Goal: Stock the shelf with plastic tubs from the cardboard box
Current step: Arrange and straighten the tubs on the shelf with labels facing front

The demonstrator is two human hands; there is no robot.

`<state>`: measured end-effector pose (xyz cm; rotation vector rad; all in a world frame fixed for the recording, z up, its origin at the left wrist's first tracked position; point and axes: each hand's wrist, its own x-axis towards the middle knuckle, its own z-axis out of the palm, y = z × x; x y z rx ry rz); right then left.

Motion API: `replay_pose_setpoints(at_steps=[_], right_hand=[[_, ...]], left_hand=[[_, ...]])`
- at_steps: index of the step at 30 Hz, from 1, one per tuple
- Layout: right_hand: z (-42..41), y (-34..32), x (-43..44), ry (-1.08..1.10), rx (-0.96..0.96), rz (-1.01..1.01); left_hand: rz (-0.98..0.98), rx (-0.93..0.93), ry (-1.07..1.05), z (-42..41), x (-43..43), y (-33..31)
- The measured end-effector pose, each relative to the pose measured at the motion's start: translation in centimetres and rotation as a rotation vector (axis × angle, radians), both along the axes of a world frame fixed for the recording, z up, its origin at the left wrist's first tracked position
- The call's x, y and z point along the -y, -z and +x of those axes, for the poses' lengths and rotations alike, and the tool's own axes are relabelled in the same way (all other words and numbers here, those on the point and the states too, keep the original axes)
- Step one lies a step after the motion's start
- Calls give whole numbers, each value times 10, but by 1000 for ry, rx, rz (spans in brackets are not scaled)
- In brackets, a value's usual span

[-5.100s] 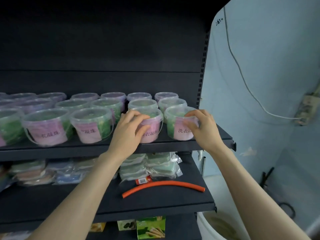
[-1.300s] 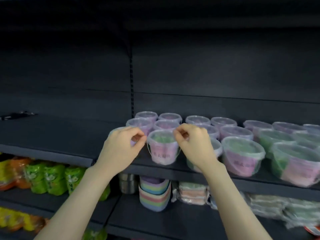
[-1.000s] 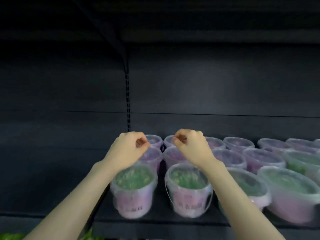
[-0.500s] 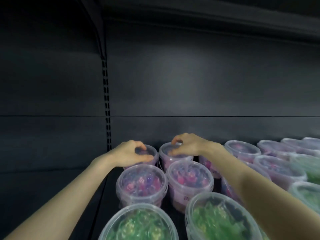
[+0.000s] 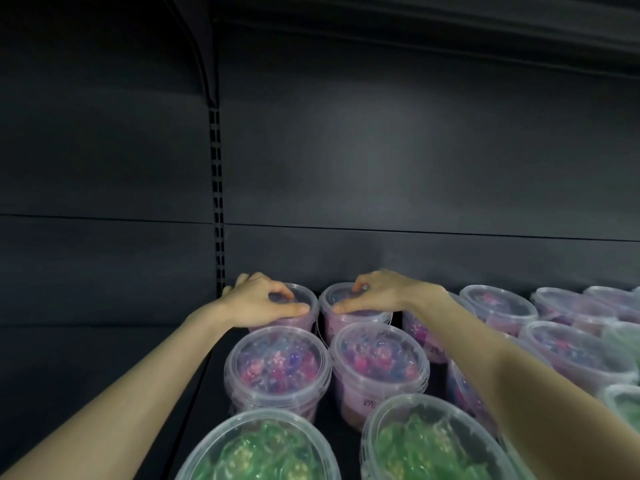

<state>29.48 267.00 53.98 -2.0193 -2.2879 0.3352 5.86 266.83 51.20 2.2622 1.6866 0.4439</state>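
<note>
Clear plastic tubs with lids stand in rows on a dark shelf [image 5: 194, 375]. My left hand [image 5: 258, 303] lies over the lid of the back-left tub [image 5: 304, 311] with purple contents, fingers curled around its rim. My right hand [image 5: 377, 294] rests on the lid of the neighbouring back tub [image 5: 356, 322], fingers spread over it. In front of these stand two more purple-filled tubs [image 5: 277, 368] [image 5: 379, 365]. Nearest me are two green-filled tubs [image 5: 259, 448] [image 5: 426, 441]. The cardboard box is out of view.
More purple tubs [image 5: 498, 306] run to the right along the back wall, with green ones [image 5: 623, 337] at the far right edge. A slotted upright [image 5: 217, 202] divides the dark back panel. Left of the tubs the shelf is bare.
Both hands have reached a little deeper and settled lower on the two back tubs. The view has tilted further down over the rows.
</note>
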Motion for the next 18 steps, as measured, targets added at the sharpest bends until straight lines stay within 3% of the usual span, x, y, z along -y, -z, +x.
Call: replay_pose_setpoints(at_steps=[7,13,18], right_hand=[[2,-1,-3,-53,-157,-38],[5,4,-5,-58,-135,-31],[2,2,-7,-82,-198,-63]], left_hand=[[-72,171,82,-3,3,-3],[-29,71,33,-2,4,0],[-85,174,70,0,8,0]])
